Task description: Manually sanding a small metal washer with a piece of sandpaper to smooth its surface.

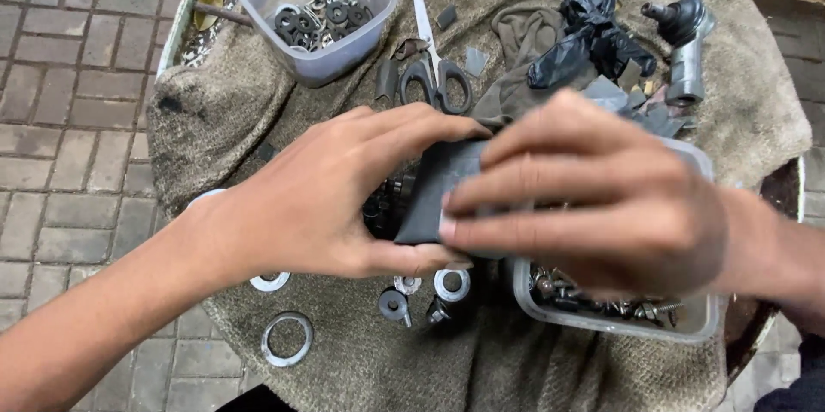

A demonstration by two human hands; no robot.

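Both hands, left hand (331, 193) and right hand (593, 193), pinch a dark, flat rubber piece (434, 197).

Grey brick paving (69, 120), daylight

scissors (436, 64) behind hands, washers (287, 339) in front

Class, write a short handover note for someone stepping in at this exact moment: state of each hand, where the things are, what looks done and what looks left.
Left hand: gripping the dark rubber piece from its left side.
Right hand: fingers laid across the same piece, above the near clear tub of bolts and springs.
Both hands are on it together, over the brown cloth.
Nearby: scissors, far clear tub with washers, loose washers at the cloth's near edge, black plastic bag, metal joint part.
Done: sorted hardware sits in both tubs.
Left: the rubber piece is in hand, not set down.
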